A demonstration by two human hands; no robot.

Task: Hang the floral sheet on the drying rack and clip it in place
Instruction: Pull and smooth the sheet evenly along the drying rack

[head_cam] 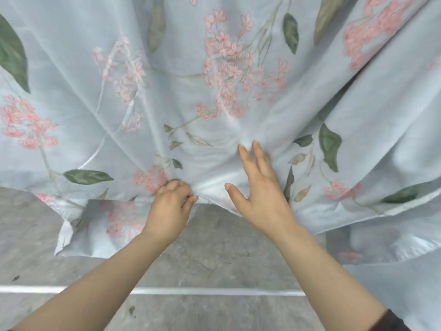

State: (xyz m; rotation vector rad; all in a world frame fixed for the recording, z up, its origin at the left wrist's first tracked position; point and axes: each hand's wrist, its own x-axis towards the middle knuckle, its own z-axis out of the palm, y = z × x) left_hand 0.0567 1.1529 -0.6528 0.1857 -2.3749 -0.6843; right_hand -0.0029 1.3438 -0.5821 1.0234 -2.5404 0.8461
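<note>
Pinching hem of pale-blue, pink-flowered fabric sheet (pixel 167 91) in left hand (pixel 173 204), fingers clamped; pressing with right hand (pixel 260 187), fingers apart, probably smoothing folds.

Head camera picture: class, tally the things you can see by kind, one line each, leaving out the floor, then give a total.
floral sheet: 1
hands: 2, the left hand and the right hand
white bar: 1
dark sleeve: 1
Total: 5
</note>
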